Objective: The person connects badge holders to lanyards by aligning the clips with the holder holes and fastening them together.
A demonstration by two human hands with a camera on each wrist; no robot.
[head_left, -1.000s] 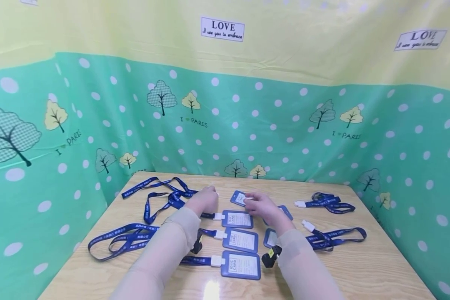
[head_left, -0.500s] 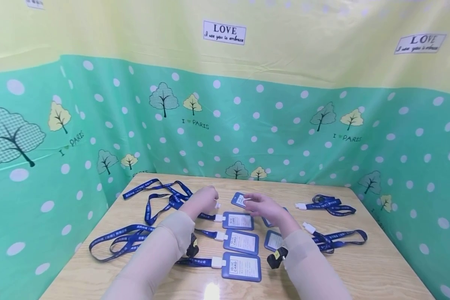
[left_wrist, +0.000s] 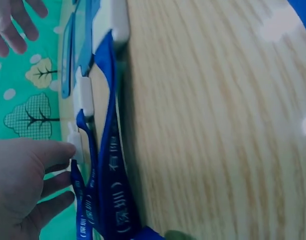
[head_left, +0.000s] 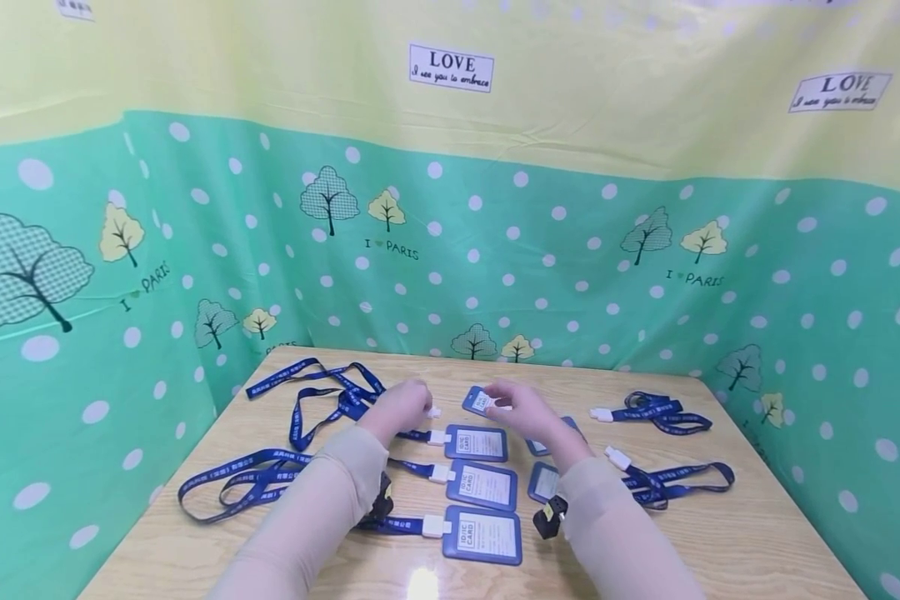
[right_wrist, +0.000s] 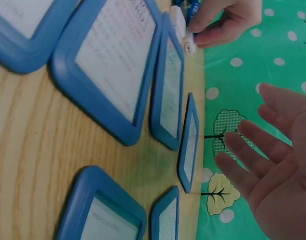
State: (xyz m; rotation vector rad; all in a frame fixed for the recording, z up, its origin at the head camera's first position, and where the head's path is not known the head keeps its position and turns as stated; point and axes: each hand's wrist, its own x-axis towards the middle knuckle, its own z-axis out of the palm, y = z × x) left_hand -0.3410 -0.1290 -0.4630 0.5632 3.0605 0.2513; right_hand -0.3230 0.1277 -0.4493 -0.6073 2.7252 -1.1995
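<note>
My left hand (head_left: pixel 405 406) pinches a blue lanyard by its white plastic clip (left_wrist: pixel 75 142) at the back left of the wooden table. Its strap (left_wrist: pixel 80 210) runs down beside the fingers in the left wrist view. To the right, my right hand (head_left: pixel 521 410) hovers with fingers spread and holds nothing. The far blue card holder (head_left: pixel 476 400) lies just beyond it, partly covered by the hand in the head view. That same card holder (right_wrist: pixel 189 145) shows apart from the right fingers (right_wrist: pixel 250 152) in the right wrist view.
Three card holders with lanyards clipped on, the nearest card holder (head_left: pixel 483 535) in front, form a column mid-table. Two loose card holders, one a card holder (head_left: pixel 546 482), sit beneath the right arm. Coiled lanyards (head_left: pixel 656 412) lie right; more lanyards (head_left: pixel 247 479) lie left. A green curtain (head_left: pixel 420 275) hangs behind.
My left hand has drawn slightly back to the left, bringing the white clip into view beside its fingers. My right hand has barely moved; the head view has shifted slightly.
</note>
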